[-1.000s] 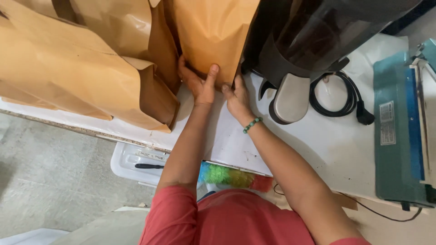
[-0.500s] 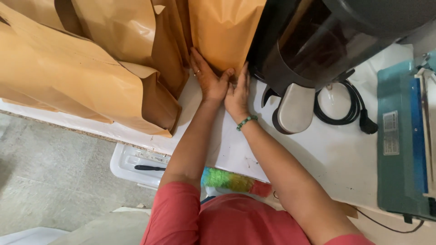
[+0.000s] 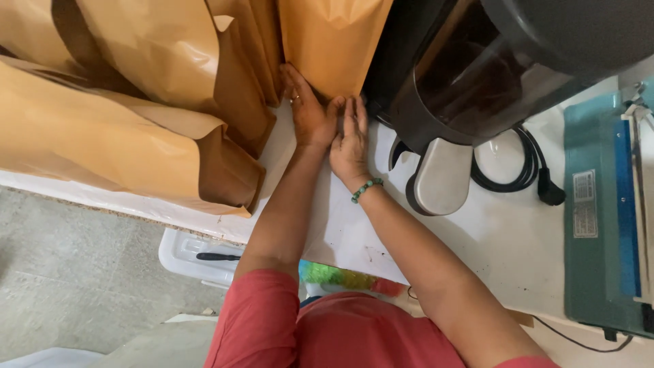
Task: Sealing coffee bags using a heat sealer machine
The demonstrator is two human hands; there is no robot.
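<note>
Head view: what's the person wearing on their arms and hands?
Both arms are bare below short coral-red sleeves. The right hand has a green beaded bracelet at the wrist. The left hand wears a ring. No gloves.

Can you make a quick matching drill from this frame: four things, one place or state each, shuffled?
Things:
1. left hand
2. right hand
3. black cable
4. teal machine

Places or states:
A. coiled on the white table
B. wears a green bead bracelet
C. at the table's right edge
D. wears a ring, flat against the tan paper bag

Pairs: 1-D, 2-B, 3-A, 4-C
</note>
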